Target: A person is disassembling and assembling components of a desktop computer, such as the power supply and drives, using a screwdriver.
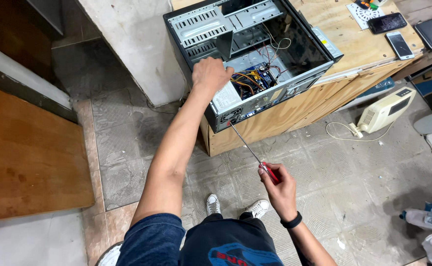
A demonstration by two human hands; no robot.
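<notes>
In the head view, my left hand [210, 75] rests on the top edge of the open computer case [255, 59], fingers curled over the power supply [226, 97] at the rear corner; the case lies on a wooden bench [324, 29], at its front corner. My right hand [279, 186] is closed around the red handle of a long screwdriver [250, 150], whose tip touches the rear panel of the case. I judge the case is heavy, stiff sheet metal with sharp edges, so the frame is the good place to grip. The wires and board inside look fragile. The thin shaft can slip easily from a screw.
</notes>
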